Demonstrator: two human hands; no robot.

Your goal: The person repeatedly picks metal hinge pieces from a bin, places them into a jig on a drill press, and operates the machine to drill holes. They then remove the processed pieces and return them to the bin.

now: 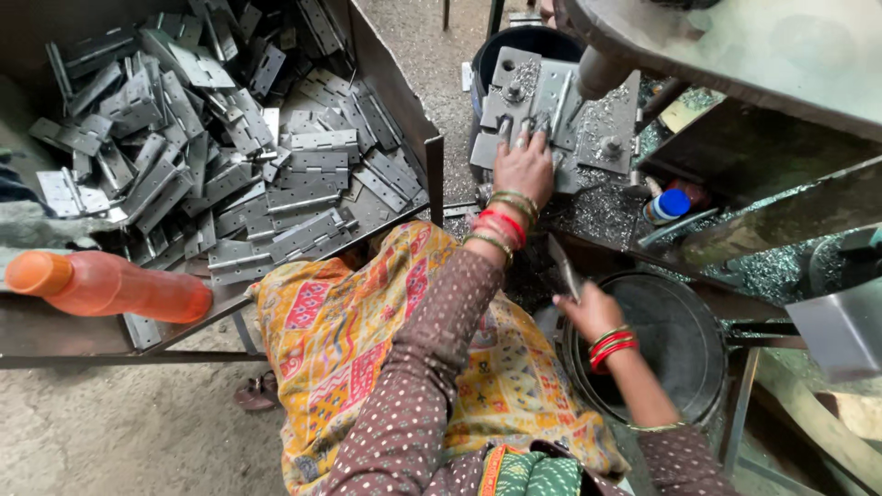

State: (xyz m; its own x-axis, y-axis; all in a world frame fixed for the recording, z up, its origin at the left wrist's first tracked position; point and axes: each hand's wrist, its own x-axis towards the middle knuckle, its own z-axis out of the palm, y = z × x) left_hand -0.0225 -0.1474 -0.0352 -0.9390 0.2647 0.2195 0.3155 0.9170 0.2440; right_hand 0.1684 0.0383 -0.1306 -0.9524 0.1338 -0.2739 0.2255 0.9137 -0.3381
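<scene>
- Right now the left hand (524, 167) lies flat, fingers spread, on a grey metal hinge (542, 115) seated in the fixture plate (560, 129) under the drill spindle (602, 72); it presses down and does not close around the piece.
- The right hand (588, 310) pinches a second hinge leaf (563, 266) between thumb and fingers, low beside the round dark pan (671, 340).
- Risk, as I judge it: the left fingertips lie close to the spindle, so a slip of the pressed hinge could carry them toward the tool.
- Metal chips (597, 207) litter the bench around the fixture; a chip under the hinge could leave it seated crooked, and sharp swarf could cut the bare palm.
- The bangles (503, 220) on the left wrist hang near the machine and might snag.
- The held leaf could drop into the pan if the pinch loosens.
- The hinge on the fixture seems to lie flat with its long axis running away from the person, toward the machine, though the hand hides most of it.
- The held leaf tilts upright, long axis pointing up and slightly to the left.
- More hinges are heaped in the tray (404, 119) on the left.
</scene>
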